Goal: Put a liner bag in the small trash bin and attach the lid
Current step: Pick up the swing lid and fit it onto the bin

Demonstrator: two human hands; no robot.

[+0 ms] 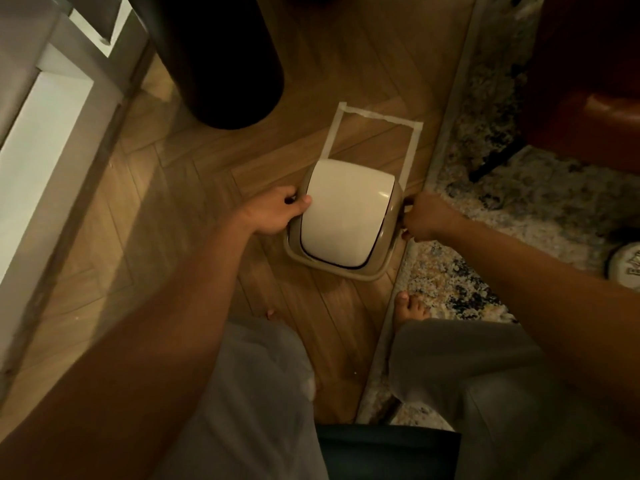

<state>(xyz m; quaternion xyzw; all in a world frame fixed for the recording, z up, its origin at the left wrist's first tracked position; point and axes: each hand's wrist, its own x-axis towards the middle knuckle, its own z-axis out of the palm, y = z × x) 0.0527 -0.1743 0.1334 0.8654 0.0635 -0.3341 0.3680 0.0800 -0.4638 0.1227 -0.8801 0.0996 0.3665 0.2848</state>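
The small trash bin (337, 265) stands on the wooden floor with its beige rim and a white swing lid (346, 209) on top. My left hand (277, 213) grips the left side of the lid's rim, thumb on the white flap's edge. On the opposite side, my right hand (424, 216) is closed on the right rim. The bin's body and any liner bag are hidden under the lid.
A rectangle of pale tape (374, 133) marks the floor just behind the bin. A tall black cylinder (214, 57) stands at the back left. A patterned rug (485, 209) lies to the right, white furniture (41, 140) to the left. My bare foot (412, 306) is near the bin.
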